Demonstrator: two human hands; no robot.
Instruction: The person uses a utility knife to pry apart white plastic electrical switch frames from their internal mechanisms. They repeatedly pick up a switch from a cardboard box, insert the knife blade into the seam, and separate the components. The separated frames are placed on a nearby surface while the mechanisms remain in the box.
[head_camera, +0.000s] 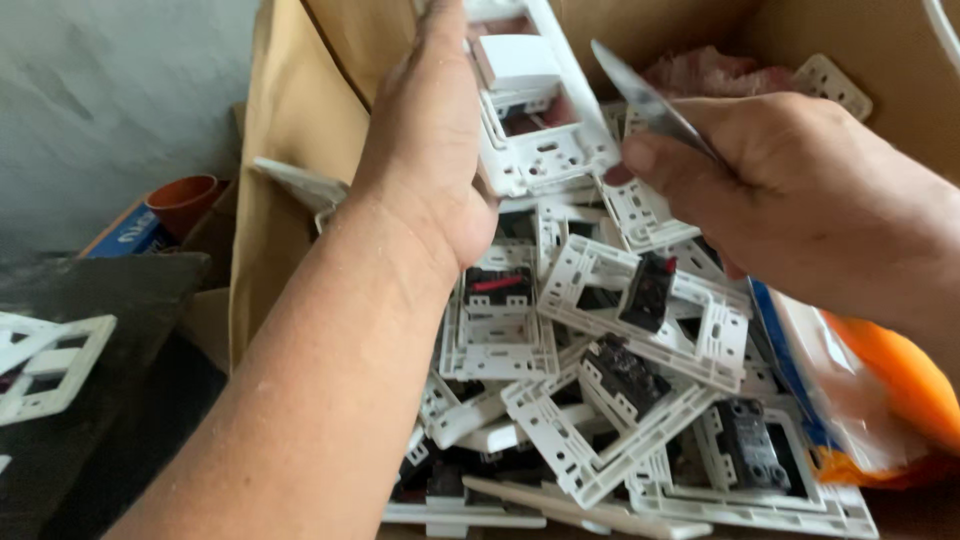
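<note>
My left hand (425, 150) grips a white switch plate (530, 100), holding it upright over an open cardboard box (300, 110). My right hand (790, 190) pinches a thin metal blade (650, 100) whose tip points up toward that plate. Below both hands the box holds a heap of several white switch frames (600, 400), some with black switch modules (645, 290) and red parts still clipped in.
An orange and white plastic bag (880, 390) lies at the box's right side. A white frame (50, 365) rests on a dark surface at the left. An orange pipe fitting (185, 200) and a blue carton (130, 235) stand by the grey wall.
</note>
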